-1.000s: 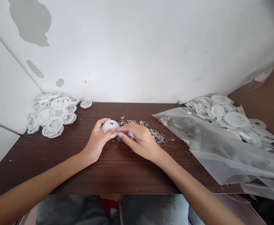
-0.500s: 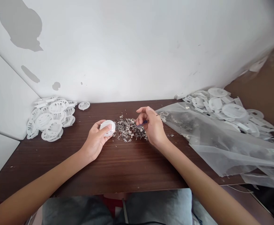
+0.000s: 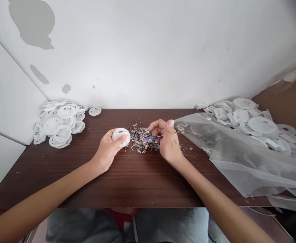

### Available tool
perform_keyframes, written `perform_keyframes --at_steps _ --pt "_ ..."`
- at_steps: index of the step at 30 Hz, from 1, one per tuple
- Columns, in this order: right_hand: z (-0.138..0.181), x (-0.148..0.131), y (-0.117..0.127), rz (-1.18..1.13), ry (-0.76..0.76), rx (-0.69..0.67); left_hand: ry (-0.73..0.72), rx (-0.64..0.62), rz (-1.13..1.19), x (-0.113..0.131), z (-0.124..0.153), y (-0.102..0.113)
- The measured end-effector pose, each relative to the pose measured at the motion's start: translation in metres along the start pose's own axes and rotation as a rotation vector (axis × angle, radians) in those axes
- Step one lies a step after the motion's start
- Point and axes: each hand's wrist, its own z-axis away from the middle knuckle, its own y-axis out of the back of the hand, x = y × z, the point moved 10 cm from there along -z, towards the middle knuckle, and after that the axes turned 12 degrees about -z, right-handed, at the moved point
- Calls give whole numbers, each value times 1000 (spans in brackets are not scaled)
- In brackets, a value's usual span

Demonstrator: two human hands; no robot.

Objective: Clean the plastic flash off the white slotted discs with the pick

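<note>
My left hand [image 3: 108, 150] is closed round a white round plastic disc [image 3: 121, 136], held just above the dark wooden table [image 3: 127, 179]. My right hand [image 3: 167, 140] is closed on a small screwdriver [image 3: 156, 137] with a blue-purple handle, its metal shaft pointing right. Between the two hands lies a heap of small metal parts [image 3: 142, 138]; my right fingers rest at its right edge.
A pile of white slotted discs [image 3: 58, 123] lies at the back left by the wall. A clear plastic bag [image 3: 239, 152] spreads over the right side, with a pile of white plastic pieces [image 3: 249, 123] behind it. My lap shows below the table's front edge.
My right hand drew away from the disc to the right side of the metal heap and now holds the screwdriver sideways. My left hand kept the disc, turned slightly.
</note>
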Motion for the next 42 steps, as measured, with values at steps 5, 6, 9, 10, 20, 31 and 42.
perform_keyframes --at_steps 5,6,9,10,20,31,42 --pt "17 -27 -26 94 264 -219 -66 -13 -79 4 4 -3" --pt "21 -33 -31 138 345 -263 -75 -16 -93 5 5 -4" --pt "31 -46 -42 232 525 -348 -91 -20 -113 6 6 -5" --pt "33 -47 -43 247 556 -360 -93 -18 -117 6 6 -5" --pt "35 -51 -48 327 618 -357 -165 -57 -196 9 8 -9" --pt "43 -45 -57 420 694 -376 -314 -26 -404 17 16 -8" --pt "22 -26 -49 302 389 -348 -175 -1 -239 11 9 -5"
